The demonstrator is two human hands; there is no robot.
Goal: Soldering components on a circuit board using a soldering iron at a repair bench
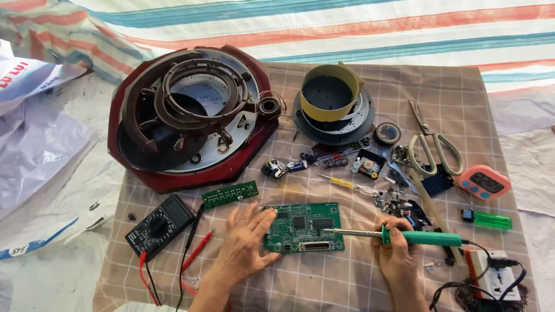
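Green circuit board (304,227) lies flat on checked cloth, below the yellow cup: light, stiff, fragile, best held by edges. Left hand (245,242) open, pressing its left edge; right hand (395,254) clamped on soldering iron (399,236).

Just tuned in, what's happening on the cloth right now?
A person works with bare hands at a checked cloth. The left hand lies flat, pressing on the left edge of a green circuit board. The right hand grips a green-handled soldering iron, its tip over the board's right part. A black multimeter with red and black probes lies to the left, a smaller green board just above, and scissors, a pink timer and a green lighter to the right.
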